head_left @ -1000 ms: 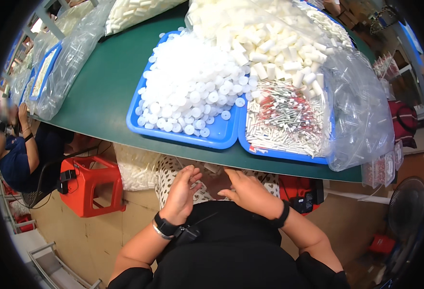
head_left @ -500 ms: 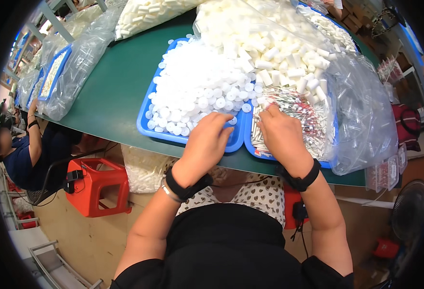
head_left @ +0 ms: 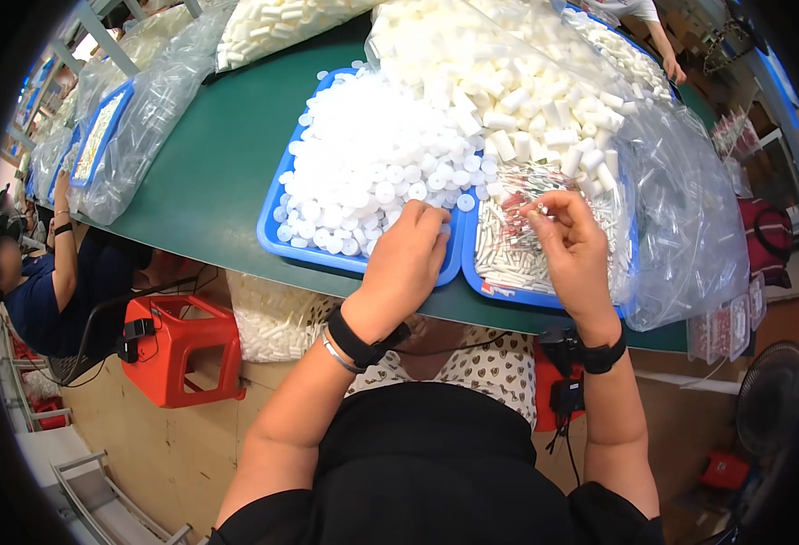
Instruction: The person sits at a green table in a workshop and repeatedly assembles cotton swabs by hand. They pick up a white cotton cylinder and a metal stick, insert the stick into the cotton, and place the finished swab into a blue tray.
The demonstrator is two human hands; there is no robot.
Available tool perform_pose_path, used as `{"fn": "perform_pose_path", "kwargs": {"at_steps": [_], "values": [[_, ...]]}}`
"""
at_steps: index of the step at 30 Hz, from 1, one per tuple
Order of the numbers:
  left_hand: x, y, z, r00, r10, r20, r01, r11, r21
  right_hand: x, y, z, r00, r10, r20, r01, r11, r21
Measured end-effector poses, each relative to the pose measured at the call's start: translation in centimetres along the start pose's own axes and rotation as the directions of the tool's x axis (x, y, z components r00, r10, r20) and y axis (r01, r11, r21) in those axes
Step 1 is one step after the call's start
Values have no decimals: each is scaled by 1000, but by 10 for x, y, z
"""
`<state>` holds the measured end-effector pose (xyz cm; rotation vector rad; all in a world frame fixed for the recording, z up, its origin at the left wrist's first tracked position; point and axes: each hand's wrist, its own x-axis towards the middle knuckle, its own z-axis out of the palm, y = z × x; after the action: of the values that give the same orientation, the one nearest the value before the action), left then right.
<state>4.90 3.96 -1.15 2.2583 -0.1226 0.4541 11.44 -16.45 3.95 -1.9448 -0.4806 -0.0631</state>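
Note:
A blue tray (head_left: 272, 232) holds a heap of translucent white plastic discs (head_left: 354, 195). My left hand (head_left: 405, 259) is over the tray's near right corner, its fingers curled down by the discs; what they hold, if anything, is hidden. Beside it, a second blue tray (head_left: 508, 292) holds short white sticks (head_left: 499, 252) and a bundle of thin pins (head_left: 519, 193) with red and silvery parts. Above this tray my right hand (head_left: 579, 254) is raised, thumb and forefinger pinched together near the pins. Anything in that pinch is too small to make out.
Cream foam cylinders (head_left: 545, 118) spill from a clear bag behind the trays. Another clear plastic bag (head_left: 681, 218) lies at the right on the green table (head_left: 208, 154). A red stool (head_left: 177, 354) stands left; a person (head_left: 45, 291) sits beyond. Another person's hand (head_left: 674, 71) shows far right.
My right hand has moved right and turned, its pinch now in view. My left hand has shifted slightly right and its fingers have curled downward. Another person's arm has come into view far right.

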Motion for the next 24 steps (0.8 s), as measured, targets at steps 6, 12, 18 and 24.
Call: {"fn": "perform_pose_path", "kwargs": {"at_steps": [6, 12, 18, 24], "values": [[-16, 27, -18, 834, -328, 444, 514, 167, -841, -28, -31, -9, 975, -199, 97, 219, 937, -272], [-44, 24, -8, 775, -179, 606, 522, -359, -774, -44, -41, -15, 880, -360, 309, 456, 821, -342], [-49, 24, -6, 780, -183, 599, 496, -403, -769, -49, -39, -15, 883, -323, 341, 444, 809, -384], [-50, 27, -5, 777, -222, 590, 492, -371, -788, -49, -40, -12, 867, -324, 379, 458, 817, -351]]}}
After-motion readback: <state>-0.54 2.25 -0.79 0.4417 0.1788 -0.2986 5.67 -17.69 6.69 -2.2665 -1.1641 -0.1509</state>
